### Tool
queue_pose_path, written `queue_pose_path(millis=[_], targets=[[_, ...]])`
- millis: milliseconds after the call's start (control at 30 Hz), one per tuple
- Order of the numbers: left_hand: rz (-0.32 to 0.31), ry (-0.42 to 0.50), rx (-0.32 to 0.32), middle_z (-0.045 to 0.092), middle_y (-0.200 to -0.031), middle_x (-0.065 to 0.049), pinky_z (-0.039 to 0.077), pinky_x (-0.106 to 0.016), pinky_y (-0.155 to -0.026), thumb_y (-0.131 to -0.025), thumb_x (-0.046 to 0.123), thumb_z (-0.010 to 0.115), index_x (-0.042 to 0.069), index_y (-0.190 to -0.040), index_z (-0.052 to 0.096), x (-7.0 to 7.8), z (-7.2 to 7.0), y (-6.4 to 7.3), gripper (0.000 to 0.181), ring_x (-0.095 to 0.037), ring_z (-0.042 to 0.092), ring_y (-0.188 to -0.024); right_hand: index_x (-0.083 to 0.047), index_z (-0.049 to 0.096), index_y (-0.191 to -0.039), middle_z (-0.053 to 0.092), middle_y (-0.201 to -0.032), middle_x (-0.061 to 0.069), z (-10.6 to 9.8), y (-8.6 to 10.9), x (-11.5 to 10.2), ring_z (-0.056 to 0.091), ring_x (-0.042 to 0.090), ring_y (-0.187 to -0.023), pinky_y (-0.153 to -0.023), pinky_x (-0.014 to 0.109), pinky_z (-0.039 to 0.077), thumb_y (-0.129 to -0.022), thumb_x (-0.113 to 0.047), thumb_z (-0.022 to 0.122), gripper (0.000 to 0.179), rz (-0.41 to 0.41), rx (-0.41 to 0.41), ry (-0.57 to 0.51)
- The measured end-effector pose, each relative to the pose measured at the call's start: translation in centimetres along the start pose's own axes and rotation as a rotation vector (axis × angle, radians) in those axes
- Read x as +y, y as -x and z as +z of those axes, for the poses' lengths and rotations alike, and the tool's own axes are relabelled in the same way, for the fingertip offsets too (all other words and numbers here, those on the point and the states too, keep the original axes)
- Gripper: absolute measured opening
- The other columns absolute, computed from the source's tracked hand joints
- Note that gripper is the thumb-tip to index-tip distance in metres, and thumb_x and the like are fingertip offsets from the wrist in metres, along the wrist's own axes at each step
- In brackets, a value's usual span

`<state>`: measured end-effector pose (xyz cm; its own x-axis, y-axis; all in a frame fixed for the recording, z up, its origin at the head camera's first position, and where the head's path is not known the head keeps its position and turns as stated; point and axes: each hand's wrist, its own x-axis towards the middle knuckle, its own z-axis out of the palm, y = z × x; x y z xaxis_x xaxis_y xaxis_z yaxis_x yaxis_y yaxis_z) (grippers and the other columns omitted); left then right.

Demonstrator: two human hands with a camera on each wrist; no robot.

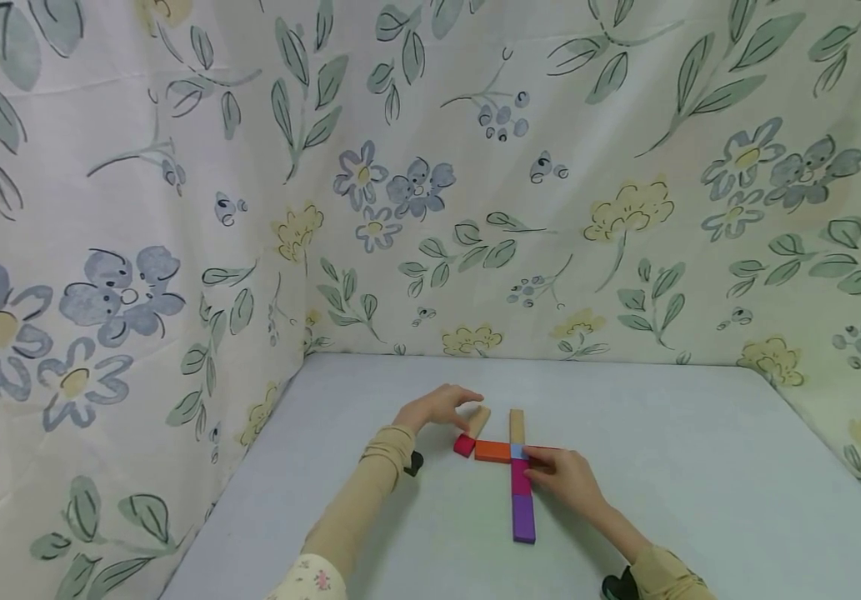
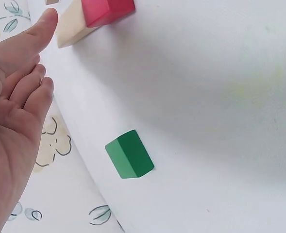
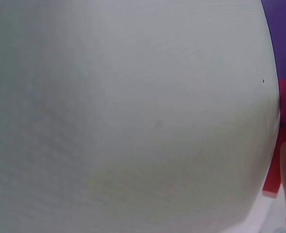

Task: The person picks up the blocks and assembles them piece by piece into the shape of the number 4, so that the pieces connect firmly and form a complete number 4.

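Rectangular blocks form a cross on the white table: a plain wood block, a light blue block, a magenta block, a purple block, an orange block to the left and a red block to the right. My right hand pinches the red block beside the light blue centre and covers most of it in the head view. Above a slanted wood block and a small red-pink block, my left hand hovers with fingers extended, holding nothing.
A green block lies apart on the table, seen only in the left wrist view. Floral cloth hangs behind the table's far edge and along its left side.
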<state>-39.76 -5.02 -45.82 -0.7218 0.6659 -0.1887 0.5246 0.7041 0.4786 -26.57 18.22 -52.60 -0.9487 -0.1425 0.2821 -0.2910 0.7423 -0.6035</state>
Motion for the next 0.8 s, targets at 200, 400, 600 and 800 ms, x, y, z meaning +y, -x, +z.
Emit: queue_pose_path(millis=[200,400,600,800], targets=[[0.025,0.101,0.049,0.047,-0.145,-0.004,0.040,-0.038,-0.108,-0.085,0.014,0.071,0.013,-0.140,0.047,-0.2,-0.7,0.3,0.060,-0.026,0.047,-0.132,-0.006,0.070,-0.113,0.072,-0.107,0.009,-0.1,0.0,-0.2,0.068,0.023,-0.096,-0.081,0.035,0.056,-0.078,-0.011,0.076,0.036,0.009,-0.007,0.003],[0.037,0.225,0.102,0.049,-0.142,-0.010,0.043,-0.041,-0.105,-0.087,0.014,0.069,0.016,-0.138,0.051,-0.2,-1.7,0.9,0.054,-0.033,0.047,-0.130,-0.007,0.070,-0.113,0.072,-0.108,0.009,-0.1,0.0,-0.1,0.068,0.022,-0.097,-0.081,0.037,0.056,-0.078,-0.012,0.076,0.035,0.004,-0.008,0.010],[0.051,0.235,0.153,0.051,-0.141,-0.006,0.044,-0.039,-0.105,-0.086,0.020,0.070,0.016,-0.137,0.051,-0.7,-2.9,1.4,0.055,-0.027,0.051,-0.128,-0.007,0.071,-0.112,0.072,-0.105,0.009,0.0,0.0,0.1,0.069,0.020,-0.092,-0.078,0.034,0.057,-0.078,-0.012,0.076,0.035,0.005,0.000,0.015],[0.030,0.258,0.190,0.051,-0.142,-0.004,0.042,-0.037,-0.106,-0.085,0.022,0.071,0.016,-0.137,0.051,-1.7,-4.4,2.4,0.056,-0.026,0.049,-0.130,-0.007,0.071,-0.112,0.073,-0.105,0.009,0.0,0.0,0.1,0.069,0.021,-0.092,-0.076,0.031,0.057,-0.076,-0.011,0.077,0.036,0.022,-0.001,0.000]])
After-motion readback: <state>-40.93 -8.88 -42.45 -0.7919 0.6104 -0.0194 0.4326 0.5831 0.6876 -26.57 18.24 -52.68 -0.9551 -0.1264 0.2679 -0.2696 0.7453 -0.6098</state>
